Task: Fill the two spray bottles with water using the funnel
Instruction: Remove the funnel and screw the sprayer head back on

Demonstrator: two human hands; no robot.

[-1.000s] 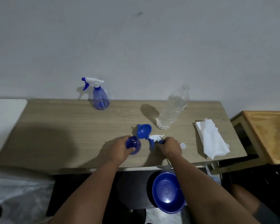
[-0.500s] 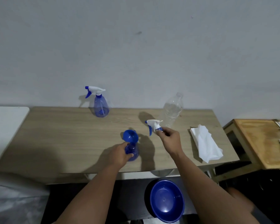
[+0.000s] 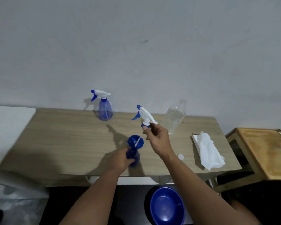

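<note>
Up above the wooden table [image 3: 71, 143], my right hand [image 3: 158, 140] pinched the trigger sprayer head [image 3: 144, 115], its dip tube hanging into the blue funnel [image 3: 135, 141]. My left hand [image 3: 120, 159] gripped the open spray bottle [image 3: 133, 158] beneath; the second spray bottle [image 3: 104, 108] stood capped by the wall.

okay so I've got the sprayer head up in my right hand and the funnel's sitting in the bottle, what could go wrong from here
1. The sprayer head is lifted in your right hand, and its dip tube hangs across the funnel; it may snag and tip the funnel.
2. Only your left hand steadies the near spray bottle; if you let go, the top-heavy funnel might topple it.
3. The clear water bottle stands uncapped just behind your right hand; a backswing might knock it over.
</note>
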